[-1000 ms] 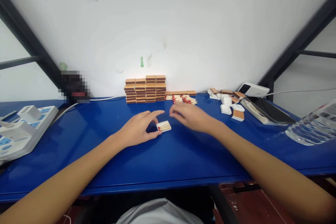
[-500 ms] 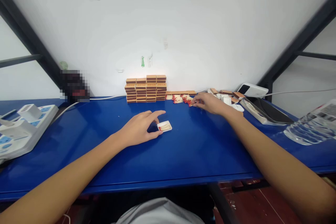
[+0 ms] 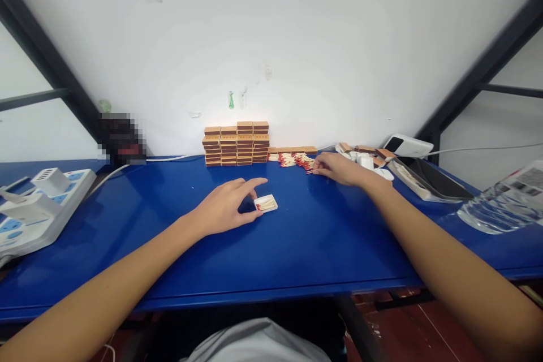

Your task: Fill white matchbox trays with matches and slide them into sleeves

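A small white matchbox tray (image 3: 266, 203) with several red-tipped matches in it lies on the blue table. My left hand (image 3: 227, 206) grips its left end between the thumb and a bent finger, with the index finger stretched out above. My right hand (image 3: 337, 168) is at the right edge of a pile of loose matches (image 3: 302, 162), its thumb and fingertips pinched together. Whatever sits between those fingertips is too small to make out. Left of the pile, brown matchboxes (image 3: 236, 144) stand stacked against the wall.
A low row of matchboxes (image 3: 292, 150) runs behind the loose matches. Matchbox parts and white plugs (image 3: 365, 163) lie at the right, near a white power bank (image 3: 408, 146), a black phone (image 3: 441, 178) and a clear bottle (image 3: 500, 203). A power strip (image 3: 46, 209) is at the left.
My right hand has shifted very slightly to the right at the edge of the match pile. My left hand and the tray have stayed in place.
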